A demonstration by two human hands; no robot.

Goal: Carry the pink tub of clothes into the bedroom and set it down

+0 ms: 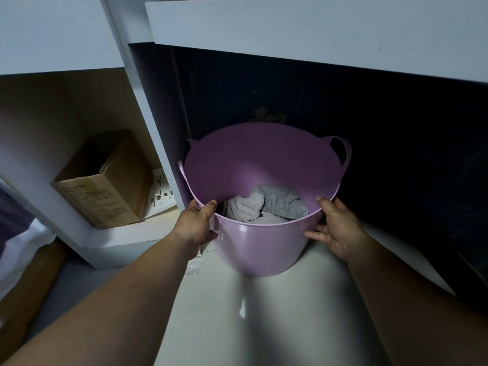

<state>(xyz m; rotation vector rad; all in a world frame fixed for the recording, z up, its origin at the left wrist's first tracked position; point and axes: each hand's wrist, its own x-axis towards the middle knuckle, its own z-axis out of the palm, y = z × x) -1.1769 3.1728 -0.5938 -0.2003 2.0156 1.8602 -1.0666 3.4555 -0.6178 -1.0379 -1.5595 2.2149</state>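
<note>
Now two hands, left [196, 225] and right [336, 228], each grip clamped on one pink tub [264, 244] of grey clothes [266, 204].

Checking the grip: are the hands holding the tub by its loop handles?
No, both hands clasp the pink tub at its near rim.

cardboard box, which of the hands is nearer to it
Left. The left hand grips the tub rim on the side facing the cardboard box; the right hand is on the tub's far side.

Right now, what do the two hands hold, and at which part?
Both hands, left and right, hold the pink plastic tub at its near rim, thumbs over the edge, not by its loop handles.
</note>
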